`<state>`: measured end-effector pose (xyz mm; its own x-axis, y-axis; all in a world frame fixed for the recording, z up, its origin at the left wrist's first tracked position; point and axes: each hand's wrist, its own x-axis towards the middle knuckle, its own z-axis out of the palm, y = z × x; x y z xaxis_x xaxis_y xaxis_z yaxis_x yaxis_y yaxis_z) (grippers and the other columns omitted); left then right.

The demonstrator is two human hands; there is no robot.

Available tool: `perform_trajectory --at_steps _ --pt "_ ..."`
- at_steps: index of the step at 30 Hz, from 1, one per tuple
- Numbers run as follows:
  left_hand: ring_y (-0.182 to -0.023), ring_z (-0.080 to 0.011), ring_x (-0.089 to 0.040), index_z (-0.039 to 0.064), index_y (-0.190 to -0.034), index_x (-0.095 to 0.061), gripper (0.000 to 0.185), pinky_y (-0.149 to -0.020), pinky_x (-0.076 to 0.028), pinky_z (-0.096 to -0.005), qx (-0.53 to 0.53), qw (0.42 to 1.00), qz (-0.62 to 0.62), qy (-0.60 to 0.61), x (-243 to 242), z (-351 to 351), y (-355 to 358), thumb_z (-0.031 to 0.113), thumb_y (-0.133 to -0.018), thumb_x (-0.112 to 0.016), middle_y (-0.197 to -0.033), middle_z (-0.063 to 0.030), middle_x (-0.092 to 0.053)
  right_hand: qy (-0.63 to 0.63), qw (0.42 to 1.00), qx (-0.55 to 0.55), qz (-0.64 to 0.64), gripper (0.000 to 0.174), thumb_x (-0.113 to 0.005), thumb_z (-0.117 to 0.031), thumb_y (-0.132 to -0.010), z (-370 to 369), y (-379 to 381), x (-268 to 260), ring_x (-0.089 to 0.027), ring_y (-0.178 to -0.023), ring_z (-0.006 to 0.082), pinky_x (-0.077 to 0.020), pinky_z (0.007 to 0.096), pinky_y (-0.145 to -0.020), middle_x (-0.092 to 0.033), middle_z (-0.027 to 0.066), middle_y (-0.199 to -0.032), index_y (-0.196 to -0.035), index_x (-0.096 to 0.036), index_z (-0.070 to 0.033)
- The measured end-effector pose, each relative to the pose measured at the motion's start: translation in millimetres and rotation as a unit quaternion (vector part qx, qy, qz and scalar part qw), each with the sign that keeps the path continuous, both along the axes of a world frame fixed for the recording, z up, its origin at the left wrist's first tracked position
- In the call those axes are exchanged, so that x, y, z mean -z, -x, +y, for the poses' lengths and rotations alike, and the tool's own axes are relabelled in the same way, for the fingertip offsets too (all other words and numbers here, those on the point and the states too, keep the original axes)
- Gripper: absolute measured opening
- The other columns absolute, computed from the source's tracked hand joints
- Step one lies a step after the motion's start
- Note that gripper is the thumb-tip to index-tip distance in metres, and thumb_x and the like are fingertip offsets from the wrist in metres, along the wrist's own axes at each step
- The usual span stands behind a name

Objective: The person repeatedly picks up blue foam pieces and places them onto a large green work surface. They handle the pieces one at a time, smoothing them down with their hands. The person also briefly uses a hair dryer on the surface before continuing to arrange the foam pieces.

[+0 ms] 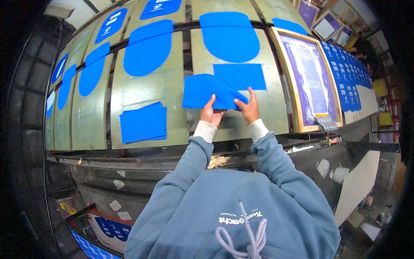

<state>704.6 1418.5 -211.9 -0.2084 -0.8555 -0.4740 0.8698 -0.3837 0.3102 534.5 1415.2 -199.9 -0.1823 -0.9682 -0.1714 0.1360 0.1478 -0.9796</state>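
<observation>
Between my two hands is a blue fabric piece (207,90), raised over a greenish board (271,113). My left hand (212,114) grips its lower edge, thumb on top and fingers beneath. At the right corner my right hand (251,109) pinches the same piece. The index finger of that hand points up towards a flat blue rectangle (247,73) lying on the board, partly covered by the held piece. Just beyond lies a larger rounded blue piece (230,39). On the neighbouring board to the left rests a small stack of blue rectangles (144,124), edges uneven.
Right of the board leans a wood-framed printing screen (292,90) with a squeegee (326,122) at its lower end. Beyond it are blue printed sheets (347,74). More boards carry rounded blue pieces (148,48) to the left. A dark rail (129,163) runs along the near edge.
</observation>
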Motion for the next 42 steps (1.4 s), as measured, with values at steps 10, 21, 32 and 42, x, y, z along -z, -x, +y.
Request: perform_trajectory --at_steps 10,21,32,42 --pt "-0.085 -0.0166 -0.065 0.01 -0.114 -0.059 0.027 -0.06 -0.058 -0.0336 0.053 0.958 -0.278 -0.035 -3 -6 20 0.023 -0.092 -0.067 -0.1 -0.0039 -0.066 0.026 1.0 0.003 0.005 0.072 -0.068 0.006 -0.083 -2 114 -8 -0.065 -0.096 0.0188 -0.0529 0.0289 -0.082 -0.066 0.0161 -0.109 -0.146 -0.036 -0.003" --pt "-0.05 -0.0121 -0.06 0.001 -0.082 -0.066 0.024 -0.043 -0.044 -0.0238 0.186 0.838 -0.512 0.025 -4 -20 -3 0.023 -0.087 -0.073 -0.07 -0.0081 -0.067 -0.018 0.995 0.016 0.092 0.035 -0.073 -0.004 -0.082 -1 144 12 -0.063 -0.073 0.0094 -0.0519 0.0231 -0.062 -0.068 0.0054 -0.086 -0.116 -0.066 -0.001" --pt "-0.054 -0.0118 -0.061 -0.004 -0.093 -0.066 0.018 -0.047 -0.047 -0.0229 0.27 0.821 -0.504 0.012 35 5 -14 0.012 -0.086 -0.07 -0.076 -0.0101 -0.068 -0.121 0.965 -0.057 0.224 0.02 -0.072 -0.01 -0.083 34 181 45 -0.067 -0.074 0.0115 -0.0536 0.0258 -0.063 -0.072 0.0066 -0.084 -0.102 -0.072 -0.002" --pt "-0.053 -0.0127 -0.061 -0.005 -0.09 -0.067 0.016 -0.045 -0.046 -0.0246 0.285 0.806 -0.519 0.028 33 2 -18 0.011 -0.085 -0.07 -0.073 -0.0091 -0.067 -0.129 0.979 -0.029 0.158 0.027 -0.076 -0.008 -0.078 6 174 30 -0.067 -0.071 0.0141 -0.0535 0.0253 -0.061 -0.071 0.0119 -0.085 -0.104 -0.067 -0.001"
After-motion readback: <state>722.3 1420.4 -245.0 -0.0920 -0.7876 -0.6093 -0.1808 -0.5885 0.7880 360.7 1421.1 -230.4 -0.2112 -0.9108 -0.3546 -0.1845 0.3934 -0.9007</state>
